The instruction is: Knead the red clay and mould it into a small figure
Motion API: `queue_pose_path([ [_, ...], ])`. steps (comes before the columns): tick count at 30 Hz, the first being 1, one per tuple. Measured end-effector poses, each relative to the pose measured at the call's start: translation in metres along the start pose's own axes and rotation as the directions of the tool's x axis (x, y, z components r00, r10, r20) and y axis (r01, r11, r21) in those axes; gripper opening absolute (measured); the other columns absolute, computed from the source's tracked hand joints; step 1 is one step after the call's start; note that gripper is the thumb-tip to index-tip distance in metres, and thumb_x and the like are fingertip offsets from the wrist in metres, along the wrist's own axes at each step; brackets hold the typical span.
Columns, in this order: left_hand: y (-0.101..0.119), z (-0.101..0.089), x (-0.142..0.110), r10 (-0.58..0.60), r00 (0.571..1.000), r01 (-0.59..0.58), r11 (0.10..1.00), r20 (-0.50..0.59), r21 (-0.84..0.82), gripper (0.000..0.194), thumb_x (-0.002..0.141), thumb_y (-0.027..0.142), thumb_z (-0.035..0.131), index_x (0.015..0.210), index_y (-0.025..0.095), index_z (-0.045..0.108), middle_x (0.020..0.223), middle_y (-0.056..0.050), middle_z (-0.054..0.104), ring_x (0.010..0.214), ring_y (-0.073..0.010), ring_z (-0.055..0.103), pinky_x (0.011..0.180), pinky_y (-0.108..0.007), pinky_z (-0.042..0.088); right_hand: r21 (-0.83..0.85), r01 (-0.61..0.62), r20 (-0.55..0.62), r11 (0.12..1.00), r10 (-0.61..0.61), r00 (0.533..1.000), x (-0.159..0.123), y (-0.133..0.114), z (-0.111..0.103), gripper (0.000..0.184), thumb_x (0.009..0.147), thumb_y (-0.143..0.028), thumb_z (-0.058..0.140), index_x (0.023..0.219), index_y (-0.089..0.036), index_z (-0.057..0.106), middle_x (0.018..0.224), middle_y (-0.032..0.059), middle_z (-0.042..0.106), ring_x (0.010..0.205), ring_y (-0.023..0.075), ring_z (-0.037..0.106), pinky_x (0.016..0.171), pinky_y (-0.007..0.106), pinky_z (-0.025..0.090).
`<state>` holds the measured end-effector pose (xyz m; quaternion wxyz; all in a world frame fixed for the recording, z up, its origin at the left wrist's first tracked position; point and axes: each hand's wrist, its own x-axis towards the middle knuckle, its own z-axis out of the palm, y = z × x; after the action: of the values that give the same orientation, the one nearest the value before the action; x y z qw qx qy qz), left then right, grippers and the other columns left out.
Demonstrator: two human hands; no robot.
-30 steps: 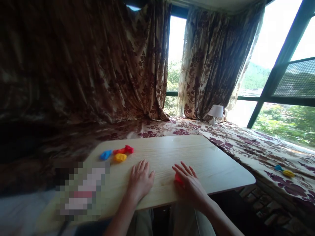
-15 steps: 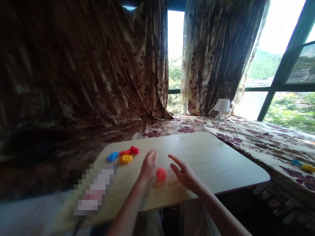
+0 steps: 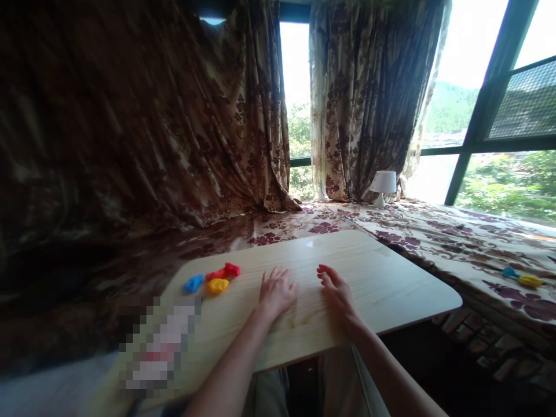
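My left hand (image 3: 277, 292) is palm down over the pale wooden table (image 3: 369, 289), its fingers spread. To its right, my right hand (image 3: 336, 288) is turned on its side, fingers loosely bent and apart from the left hand, with nothing visible in it. No ball shows now; whether one is under a palm, I cannot tell. Left of my left hand lie crumpled soft pieces: a red one (image 3: 223, 271), a yellow one (image 3: 217, 286) and a blue one (image 3: 193, 283).
A pixelated patch (image 3: 163, 347) covers something at the table's left side. Beyond the table, a flowered cloth (image 3: 321, 223) carries a small white lamp (image 3: 383, 184). Another yellow piece (image 3: 530, 281) and a blue piece (image 3: 509, 272) lie on the cloth at right.
The red ball that lay between my hands is out of sight. My left hand has turned palm down, and my right hand has moved slightly right. The view has shifted a little.
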<state>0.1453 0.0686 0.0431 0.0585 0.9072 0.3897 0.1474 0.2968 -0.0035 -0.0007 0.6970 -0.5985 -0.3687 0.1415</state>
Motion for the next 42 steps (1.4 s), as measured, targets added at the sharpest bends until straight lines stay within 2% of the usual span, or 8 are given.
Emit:
queue_pose_path([
  [6, -0.042, -0.006, -0.031, -0.077, 0.995, 0.08, 0.995, 0.061, -0.055, 0.045, 0.09, 0.026, 0.025, 0.122, 0.015, 0.055, 0.133, -0.009, 0.052, 0.129, -0.0212, 0.038, 0.107, -0.039, 0.03, 0.042, -0.051, 0.017, 0.998, 0.051, 0.999, 0.001, 0.005, -0.002, 0.039, 0.069, -0.042, 0.054, 0.096, -0.017, 0.066, 0.099, 0.0124, 0.068, 0.085, 0.0251, 0.065, 0.071, 0.037, 0.05],
  [11, -0.009, 0.003, -0.084, 0.153, 0.986, -0.157, 0.986, -0.07, -0.047, 0.048, 0.09, 0.028, 0.025, 0.13, 0.01, 0.046, 0.142, -0.009, 0.039, 0.136, -0.0215, 0.025, 0.111, -0.042, 0.026, 0.008, -0.027, 0.02, 1.0, 0.027, 0.999, 0.001, 0.001, 0.001, 0.039, 0.068, -0.041, 0.053, 0.095, -0.016, 0.066, 0.093, 0.0115, 0.069, 0.081, 0.024, 0.064, 0.07, 0.037, 0.049],
  [16, 0.03, 0.008, -0.049, 0.126, 0.992, -0.126, 0.992, -0.022, -0.003, 0.05, 0.088, 0.031, 0.029, 0.129, 0.01, 0.047, 0.14, -0.011, 0.043, 0.136, -0.0225, 0.025, 0.114, -0.044, 0.015, -0.013, -0.035, -0.003, 0.999, 0.035, 0.999, 0.001, 0.002, 0.001, 0.04, 0.068, -0.042, 0.052, 0.095, -0.015, 0.065, 0.091, 0.012, 0.069, 0.078, 0.0233, 0.064, 0.067, 0.036, 0.049],
  [22, 0.0, 0.0, 0.001, -0.137, 0.987, 0.14, 0.99, 0.08, -0.025, 0.054, 0.083, 0.037, 0.036, 0.129, 0.009, 0.047, 0.136, -0.013, 0.047, 0.131, -0.0258, 0.035, 0.109, -0.045, 0.025, 0.041, -0.055, 0.011, 0.998, 0.055, 0.998, 0.004, 0.013, -0.002, 0.038, 0.068, -0.04, 0.056, 0.096, -0.016, 0.065, 0.091, 0.011, 0.069, 0.077, 0.0226, 0.064, 0.065, 0.033, 0.05],
  [27, -0.026, -0.002, -0.052, -0.103, 0.994, 0.104, 0.992, 0.021, -0.071, 0.051, 0.089, 0.031, 0.025, 0.133, 0.015, 0.044, 0.142, -0.006, 0.04, 0.134, -0.0215, 0.029, 0.111, -0.043, 0.024, 0.044, -0.039, 0.016, 0.998, 0.038, 0.999, 0.002, 0.012, -0.001, 0.039, 0.068, -0.041, 0.055, 0.096, -0.015, 0.066, 0.091, 0.0114, 0.07, 0.077, 0.0228, 0.065, 0.067, 0.035, 0.05],
  [32, -0.003, 0.003, -0.094, 0.061, 0.997, -0.064, 0.997, -0.05, -0.047, 0.049, 0.091, 0.03, 0.024, 0.131, 0.014, 0.046, 0.147, -0.006, 0.031, 0.137, -0.0226, 0.021, 0.112, -0.044, 0.021, -0.01, -0.009, 0.016, 1.0, 0.009, 1.0, -0.001, 0.004, 0.001, 0.037, 0.068, -0.039, 0.054, 0.094, -0.015, 0.066, 0.088, 0.0109, 0.07, 0.076, 0.0233, 0.065, 0.069, 0.036, 0.049],
  [37, 0.035, 0.011, -0.05, 0.133, 0.99, -0.134, 0.991, -0.054, -0.024, 0.049, 0.09, 0.033, 0.027, 0.128, 0.012, 0.05, 0.138, -0.011, 0.045, 0.136, -0.0239, 0.025, 0.114, -0.047, 0.013, -0.023, 0.003, 0.008, 1.0, -0.003, 1.0, 0.002, 0.01, -0.001, 0.036, 0.068, -0.038, 0.054, 0.094, -0.016, 0.066, 0.088, 0.0106, 0.07, 0.078, 0.0237, 0.066, 0.07, 0.037, 0.05],
  [42, 0.007, -0.001, -0.005, -0.086, 0.996, 0.086, 0.996, 0.02, -0.004, 0.048, 0.086, 0.029, 0.033, 0.128, 0.014, 0.048, 0.136, -0.012, 0.048, 0.132, -0.0261, 0.032, 0.109, -0.051, 0.021, -0.018, 0.006, 0.017, 1.0, -0.005, 1.0, 0.004, 0.017, -0.003, 0.034, 0.068, -0.035, 0.054, 0.094, -0.016, 0.066, 0.087, 0.0109, 0.071, 0.075, 0.0241, 0.066, 0.065, 0.036, 0.051],
])
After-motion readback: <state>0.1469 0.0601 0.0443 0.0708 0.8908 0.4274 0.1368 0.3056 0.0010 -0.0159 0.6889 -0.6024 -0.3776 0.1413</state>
